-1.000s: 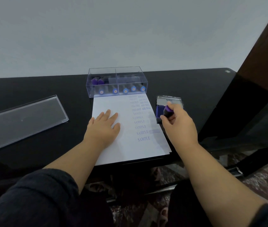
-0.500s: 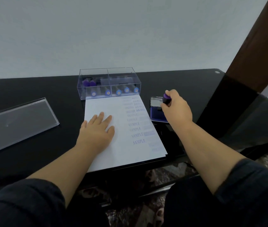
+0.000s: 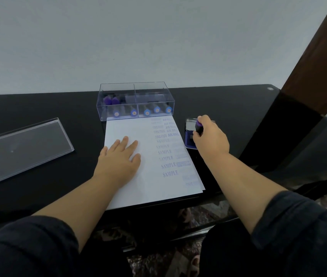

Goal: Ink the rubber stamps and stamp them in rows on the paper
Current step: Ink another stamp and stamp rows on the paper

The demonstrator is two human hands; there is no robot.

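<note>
Two columns of blue stamp marks run down the right side of the paper (image 3: 138, 188), which lies at the front edge of the black table (image 3: 59, 108). "SAMPLE" and "AIR MAIL" can be read; the marks nearest the sheet's right edge and far end are too faint or blurred to make out. The left hand (image 3: 118, 158) lies flat on the sheet with straight fingers, holding nothing. The right hand (image 3: 211, 140) grips a purple-topped stamp (image 3: 199, 127) over the ink pad (image 3: 190, 136), just beside the paper's right edge. The hand hides the stamp's lower end, so whether it touches the pad cannot be told. The pad's open lid is partly covered by the fingers. At the paper's far end stands a clear box (image 3: 135, 100) with more stamps inside, their shapes blurred through its wall. Its clear lid (image 3: 23, 148) lies towards the table's left edge, cut off by the frame.
</note>
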